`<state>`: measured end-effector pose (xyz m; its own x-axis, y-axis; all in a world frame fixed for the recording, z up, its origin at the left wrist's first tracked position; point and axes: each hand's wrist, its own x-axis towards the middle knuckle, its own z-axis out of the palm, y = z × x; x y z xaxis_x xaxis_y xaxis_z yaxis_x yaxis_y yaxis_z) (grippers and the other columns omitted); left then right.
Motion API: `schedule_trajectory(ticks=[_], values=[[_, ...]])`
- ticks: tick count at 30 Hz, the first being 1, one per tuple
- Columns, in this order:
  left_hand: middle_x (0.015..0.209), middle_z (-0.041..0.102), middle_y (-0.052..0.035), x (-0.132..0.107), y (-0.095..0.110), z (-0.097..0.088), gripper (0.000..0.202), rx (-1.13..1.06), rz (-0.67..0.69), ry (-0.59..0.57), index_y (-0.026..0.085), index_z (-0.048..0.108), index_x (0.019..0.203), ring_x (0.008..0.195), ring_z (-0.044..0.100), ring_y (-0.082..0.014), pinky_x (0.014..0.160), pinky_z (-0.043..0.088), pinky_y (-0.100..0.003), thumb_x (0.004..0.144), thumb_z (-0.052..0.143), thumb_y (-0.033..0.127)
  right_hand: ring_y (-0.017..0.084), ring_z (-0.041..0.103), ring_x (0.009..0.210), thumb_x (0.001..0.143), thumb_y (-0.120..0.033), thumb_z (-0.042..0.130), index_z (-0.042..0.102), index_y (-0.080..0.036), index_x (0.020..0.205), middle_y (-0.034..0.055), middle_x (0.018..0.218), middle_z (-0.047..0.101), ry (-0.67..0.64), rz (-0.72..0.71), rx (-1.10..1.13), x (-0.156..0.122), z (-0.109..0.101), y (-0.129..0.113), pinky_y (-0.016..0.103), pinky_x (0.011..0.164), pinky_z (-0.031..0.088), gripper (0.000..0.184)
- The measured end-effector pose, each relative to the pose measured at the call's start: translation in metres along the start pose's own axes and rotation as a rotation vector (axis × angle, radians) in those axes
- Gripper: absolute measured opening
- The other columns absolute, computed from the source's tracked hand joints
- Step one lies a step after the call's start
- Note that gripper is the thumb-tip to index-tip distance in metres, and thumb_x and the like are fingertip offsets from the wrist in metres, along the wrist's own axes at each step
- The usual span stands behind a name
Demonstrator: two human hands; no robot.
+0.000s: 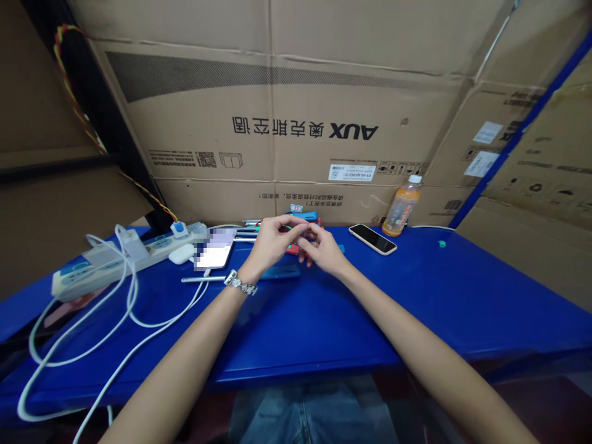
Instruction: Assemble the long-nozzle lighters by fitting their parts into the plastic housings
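Observation:
My left hand (274, 245) and my right hand (326, 251) meet at the fingertips above the blue tabletop. Both are closed, thumbs against curled fingers; whatever may be between them is too small or hidden to make out. Just below my left wrist lies a screwdriver with a blue handle (281, 272), its metal shaft pointing left. Behind my hands are more screwdriver-like tools, among them a blue handle (303, 216) and a red handle (292, 249), partly covered by my fingers. A small white label (296, 208) stands at that pile. My left wrist wears a silver watch (240, 283).
At left, a white power strip (99, 271) trails loose white cables (132, 296). Beside it are a white earbud case (181, 254) and a lit phone (215, 250). To the right are another phone (372, 239), an orange drink bottle (401, 206) and a small green piece (442, 244). Cardboard (277, 92) walls the back.

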<state>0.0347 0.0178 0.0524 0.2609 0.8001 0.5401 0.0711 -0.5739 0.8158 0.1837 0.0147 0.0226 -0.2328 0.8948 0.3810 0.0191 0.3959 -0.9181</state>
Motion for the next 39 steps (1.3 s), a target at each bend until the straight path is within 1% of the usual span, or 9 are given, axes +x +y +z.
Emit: schedule_trajectory(ticks=[4, 7, 11, 17, 21, 25, 28, 34, 39], values=[[0.094, 0.074, -0.0067, 0.000, -0.002, -0.009, 0.024, 0.147, 0.086, -0.049, 0.020, 0.076, 0.096, 0.089, 0.068, -0.0196, 0.073, 0.056, -0.029, 0.088, 0.061, 0.037, 0.014, 0.062, 0.053, 0.077, -0.056, 0.066, 0.058, -0.017, 0.104, -0.0018, 0.064, 0.062, -0.132, 0.026, 0.065, 0.000, -0.010, -0.005, 0.023, 0.042, 0.051, 0.048], [0.100, 0.072, -0.0077, 0.002, -0.006, -0.005, 0.023, 0.180, 0.109, 0.071, 0.019, 0.074, 0.095, 0.089, 0.067, -0.0183, 0.074, 0.055, -0.028, 0.082, 0.069, 0.038, 0.012, 0.060, 0.051, 0.075, -0.053, 0.071, 0.057, -0.018, 0.086, -0.0020, 0.062, 0.062, -0.030, -0.023, 0.057, 0.001, -0.005, 0.000, 0.026, 0.046, 0.054, 0.040], [0.076, 0.070, -0.0040, 0.002, -0.008, 0.007, 0.024, 0.125, 0.043, 0.182, 0.016, 0.070, 0.076, 0.067, 0.064, -0.0148, 0.060, 0.052, -0.025, 0.073, 0.077, 0.039, 0.012, 0.058, 0.047, 0.069, -0.045, 0.078, 0.044, -0.022, 0.075, -0.0062, 0.059, 0.057, 0.134, -0.064, 0.034, 0.002, 0.010, 0.010, 0.026, 0.043, 0.052, 0.041], [0.092, 0.075, -0.0071, -0.005, -0.006, 0.007, 0.030, 0.038, -0.041, -0.063, 0.019, 0.076, 0.100, 0.068, 0.068, -0.0176, 0.054, 0.055, -0.026, 0.085, 0.064, 0.043, 0.010, 0.055, 0.043, 0.070, -0.040, 0.076, 0.047, -0.022, 0.093, -0.0085, 0.063, 0.056, 0.117, -0.005, 0.079, 0.001, 0.013, 0.009, 0.023, 0.037, 0.049, 0.041], [0.129, 0.066, -0.0095, -0.007, -0.011, 0.004, 0.038, 0.108, 0.079, -0.125, 0.023, 0.066, 0.125, 0.110, 0.064, -0.0238, 0.081, 0.058, -0.035, 0.095, 0.051, 0.040, 0.010, 0.060, 0.054, 0.066, -0.041, 0.079, 0.049, -0.023, 0.109, -0.0026, 0.084, 0.063, 0.053, 0.048, 0.142, -0.001, 0.003, -0.001, 0.020, 0.039, 0.050, 0.056], [0.143, 0.054, -0.0093, -0.004, -0.017, 0.003, 0.040, 0.252, 0.193, -0.130, 0.025, 0.057, 0.136, 0.134, 0.046, -0.0219, 0.110, 0.040, -0.044, 0.099, 0.042, 0.033, 0.012, 0.062, 0.057, 0.069, -0.044, 0.075, 0.058, -0.019, 0.102, -0.0009, 0.077, 0.065, -0.057, 0.052, 0.108, -0.004, -0.003, -0.004, 0.019, 0.040, 0.048, 0.045], [0.136, 0.060, -0.0093, -0.002, -0.016, 0.005, 0.038, 0.267, 0.195, -0.106, 0.024, 0.058, 0.133, 0.126, 0.053, -0.0212, 0.108, 0.042, -0.043, 0.097, 0.048, 0.034, 0.011, 0.059, 0.051, 0.070, -0.040, 0.072, 0.056, -0.018, 0.083, -0.0036, 0.062, 0.060, 0.009, 0.002, 0.031, -0.004, 0.002, 0.002, 0.021, 0.042, 0.048, 0.030], [0.079, 0.073, -0.0053, -0.004, -0.006, 0.014, 0.024, 0.135, 0.060, 0.143, 0.016, 0.071, 0.084, 0.070, 0.068, -0.0164, 0.064, 0.054, -0.027, 0.080, 0.073, 0.039, 0.010, 0.054, 0.040, 0.066, -0.036, 0.076, 0.038, -0.023, 0.076, -0.0107, 0.053, 0.049, 0.187, -0.007, -0.003, 0.001, 0.011, 0.018, 0.022, 0.038, 0.045, 0.041], [0.090, 0.075, -0.0065, -0.002, -0.006, 0.001, 0.020, 0.125, 0.089, -0.039, 0.019, 0.076, 0.089, 0.084, 0.069, -0.0196, 0.076, 0.057, -0.032, 0.086, 0.066, 0.036, 0.011, 0.057, 0.048, 0.073, -0.046, 0.073, 0.049, -0.021, 0.088, -0.0072, 0.060, 0.056, 0.072, 0.009, -0.017, -0.003, -0.001, 0.004, 0.021, 0.038, 0.047, 0.038]])
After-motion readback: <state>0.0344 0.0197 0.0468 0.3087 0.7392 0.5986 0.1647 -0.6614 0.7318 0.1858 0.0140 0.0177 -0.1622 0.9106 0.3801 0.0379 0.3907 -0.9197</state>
